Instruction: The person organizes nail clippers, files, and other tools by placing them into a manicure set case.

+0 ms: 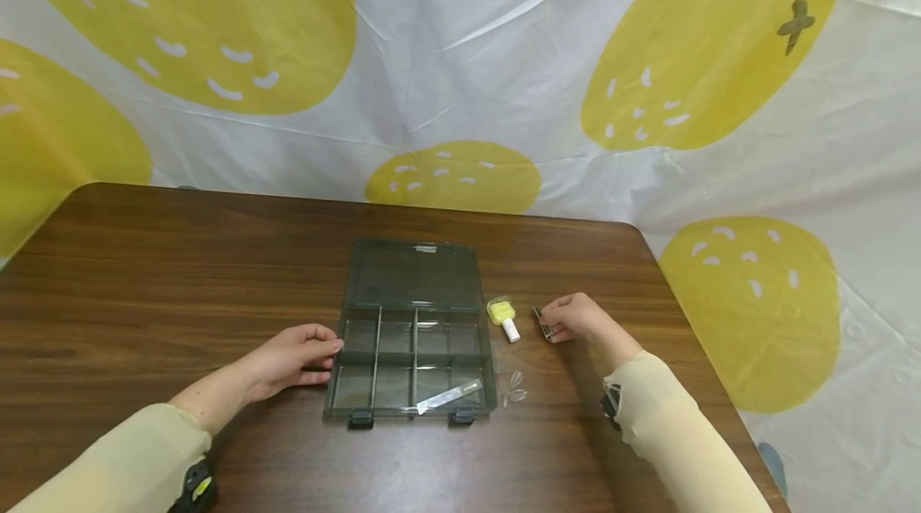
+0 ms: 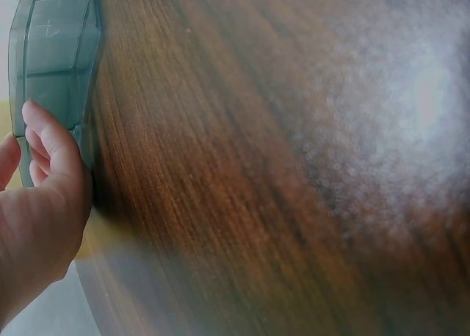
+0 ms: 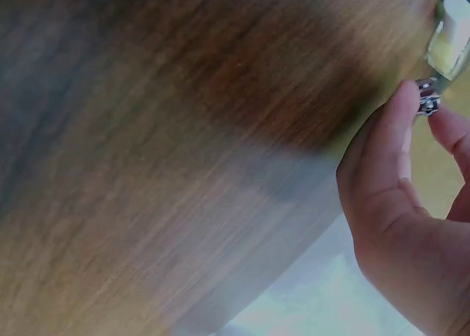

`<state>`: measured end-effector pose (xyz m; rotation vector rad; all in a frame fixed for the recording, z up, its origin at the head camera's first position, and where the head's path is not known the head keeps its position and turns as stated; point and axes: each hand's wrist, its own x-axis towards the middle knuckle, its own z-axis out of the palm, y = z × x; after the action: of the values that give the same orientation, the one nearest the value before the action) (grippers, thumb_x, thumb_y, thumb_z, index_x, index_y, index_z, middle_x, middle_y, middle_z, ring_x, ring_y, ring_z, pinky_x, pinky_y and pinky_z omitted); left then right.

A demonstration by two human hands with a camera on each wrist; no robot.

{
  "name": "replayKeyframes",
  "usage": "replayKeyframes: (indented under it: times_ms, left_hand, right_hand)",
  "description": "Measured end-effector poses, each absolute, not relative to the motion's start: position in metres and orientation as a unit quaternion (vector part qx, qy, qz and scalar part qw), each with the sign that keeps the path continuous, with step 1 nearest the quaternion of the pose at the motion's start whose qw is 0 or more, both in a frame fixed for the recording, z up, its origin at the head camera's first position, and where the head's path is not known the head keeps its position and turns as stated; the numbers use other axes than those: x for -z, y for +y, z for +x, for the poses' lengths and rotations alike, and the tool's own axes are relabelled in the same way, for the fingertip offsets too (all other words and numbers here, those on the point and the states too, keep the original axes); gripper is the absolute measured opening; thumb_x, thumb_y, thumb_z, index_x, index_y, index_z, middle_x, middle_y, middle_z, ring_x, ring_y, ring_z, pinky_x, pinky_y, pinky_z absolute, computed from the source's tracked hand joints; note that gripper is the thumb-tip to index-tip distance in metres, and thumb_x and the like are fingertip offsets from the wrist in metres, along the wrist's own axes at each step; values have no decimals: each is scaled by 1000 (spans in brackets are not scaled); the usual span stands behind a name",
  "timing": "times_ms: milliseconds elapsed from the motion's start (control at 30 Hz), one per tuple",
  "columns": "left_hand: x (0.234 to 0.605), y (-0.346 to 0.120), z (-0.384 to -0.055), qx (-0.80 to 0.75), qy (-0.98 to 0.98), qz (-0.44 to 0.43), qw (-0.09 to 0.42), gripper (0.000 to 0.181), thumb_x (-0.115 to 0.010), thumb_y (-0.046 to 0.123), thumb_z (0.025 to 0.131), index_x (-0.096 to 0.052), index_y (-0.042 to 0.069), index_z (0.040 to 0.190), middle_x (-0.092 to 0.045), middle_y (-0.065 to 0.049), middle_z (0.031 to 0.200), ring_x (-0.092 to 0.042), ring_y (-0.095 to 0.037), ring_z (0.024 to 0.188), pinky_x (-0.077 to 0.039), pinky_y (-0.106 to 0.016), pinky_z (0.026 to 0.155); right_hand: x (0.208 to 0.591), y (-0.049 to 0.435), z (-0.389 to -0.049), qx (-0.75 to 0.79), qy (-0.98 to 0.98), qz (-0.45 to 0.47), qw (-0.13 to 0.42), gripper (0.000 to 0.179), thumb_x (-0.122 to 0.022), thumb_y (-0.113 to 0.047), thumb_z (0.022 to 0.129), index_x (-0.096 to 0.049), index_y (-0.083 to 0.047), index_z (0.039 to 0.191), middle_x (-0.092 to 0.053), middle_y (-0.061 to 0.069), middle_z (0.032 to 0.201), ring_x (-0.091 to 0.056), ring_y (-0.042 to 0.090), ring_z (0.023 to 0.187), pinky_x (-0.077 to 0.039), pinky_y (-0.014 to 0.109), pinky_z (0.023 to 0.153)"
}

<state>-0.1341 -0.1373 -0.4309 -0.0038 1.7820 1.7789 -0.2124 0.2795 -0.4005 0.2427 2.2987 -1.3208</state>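
A smoky-grey plastic organizer box (image 1: 396, 359) lies with its lid (image 1: 412, 273) folded back behind it. My left hand (image 1: 298, 359) rests at the box's left side, fingers loosely bent, fingertips right at the wall. In the left wrist view that hand (image 2: 48, 193) overlaps the box's side (image 2: 59, 50). To the right of the box, my right hand (image 1: 576, 317) pinches a small metal nail clipper (image 1: 543, 324) between thumb and fingers. The right wrist view shows the clipper's shiny end (image 3: 428, 97) between the fingertips. A flat silvery strip (image 1: 449, 396) lies slanted in the box's front right compartments.
A nail polish bottle (image 1: 501, 312) with yellow contents and a white cap lies between box and right hand. Several clear petal-shaped pieces (image 1: 514, 389) lie by the box's front right corner. A patterned curtain (image 1: 460, 97) hangs behind the wooden table (image 1: 180, 273).
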Motion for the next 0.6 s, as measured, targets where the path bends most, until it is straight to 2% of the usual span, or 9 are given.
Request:
replayKeyframes:
  times_ms: [233,600]
  left_hand:
    - [432,-137,-134,-671,675,4,308,24,-52,20,96,-44,1,108,-48,0,91,-50,-10,84,-54,-23,75]
    - [430,-137,-134,-670,675,7,309,22,-52,20,96,-45,2,107,-48,0,91,-50,-10,84,-54,-23,75]
  right_hand:
    - [394,285,-205,546,790,77,268,33,-51,1,87,-47,17,115,-57,-3,64,-57,4,58,-54,18,59]
    - [378,270,-192,543,788,42,287,41,-52,-1,86,-45,19,121,-64,1,76,-61,7,64,-56,20,65]
